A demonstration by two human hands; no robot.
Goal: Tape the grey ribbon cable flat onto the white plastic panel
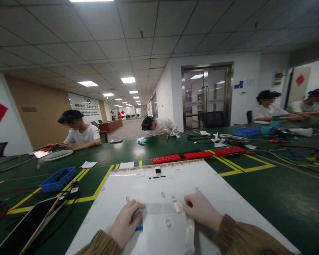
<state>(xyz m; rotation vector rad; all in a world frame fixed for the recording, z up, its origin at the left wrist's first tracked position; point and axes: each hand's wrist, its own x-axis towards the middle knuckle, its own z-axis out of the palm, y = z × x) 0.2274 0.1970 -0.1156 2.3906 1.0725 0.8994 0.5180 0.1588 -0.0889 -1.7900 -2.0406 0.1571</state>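
Note:
A large white panel lies in front of me, with a patch of fine slots across its middle. My left hand rests on it left of the slots, fingers curled and pressed together; a small blue piece shows under the thumb, mostly hidden. Right of the slots, my right hand has its fingers closed at the top of a translucent film strip, which runs down toward me over the panel. A small whitish tab sits just left of that hand.
Red strips line the panel's far edge. At left are a blue tray and a dark flat device with cables. Another blue tray and wires lie at right. Several people sit around the green table.

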